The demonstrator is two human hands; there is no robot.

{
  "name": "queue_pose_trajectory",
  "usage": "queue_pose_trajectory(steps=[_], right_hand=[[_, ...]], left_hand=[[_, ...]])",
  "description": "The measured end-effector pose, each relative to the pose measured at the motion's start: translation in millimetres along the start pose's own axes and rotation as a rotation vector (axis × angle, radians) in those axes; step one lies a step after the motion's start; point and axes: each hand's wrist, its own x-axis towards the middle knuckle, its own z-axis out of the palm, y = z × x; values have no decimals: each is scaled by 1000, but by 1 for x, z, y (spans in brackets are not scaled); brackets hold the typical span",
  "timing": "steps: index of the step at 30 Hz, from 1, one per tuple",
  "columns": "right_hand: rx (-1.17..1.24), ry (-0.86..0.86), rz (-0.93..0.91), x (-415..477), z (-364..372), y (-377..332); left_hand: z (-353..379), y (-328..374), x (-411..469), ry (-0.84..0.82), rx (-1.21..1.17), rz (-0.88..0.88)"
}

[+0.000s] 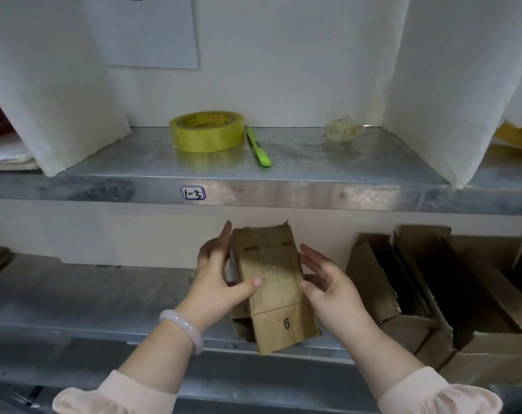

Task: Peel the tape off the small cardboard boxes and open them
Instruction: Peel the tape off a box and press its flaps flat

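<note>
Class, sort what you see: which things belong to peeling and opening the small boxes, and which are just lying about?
Job: cardboard box marked 6, left hand, right hand, opened boxes.
Lying about: yellow tape roll, green utility knife, crumpled wad, shelf label, paper sheet.

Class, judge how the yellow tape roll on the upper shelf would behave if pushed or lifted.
The tape roll lies flat, so a push would probably slide it on the smooth metal shelf, not roll it. Its thick wound ring looks stiff, likely easy to grip.
</note>
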Motion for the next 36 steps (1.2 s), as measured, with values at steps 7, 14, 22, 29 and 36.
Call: queue_pose_trajectory(steps=[7, 14, 22, 29, 36], right_hand=[[-297, -83, -88, 5, -1, -6], [-733, 114, -329, 1, 1, 0], [-420, 179, 178, -7, 15, 8], [42, 120, 211, 1, 22, 12], [387, -26, 278, -3, 24, 15]], left_hand=[[5, -17, -4, 45, 115, 33], [11, -14, -11, 228, 238, -14], [10, -21, -28, 288, 315, -143], [13, -30, -38, 253, 272, -218], [12, -32, -40, 271, 230, -216]])
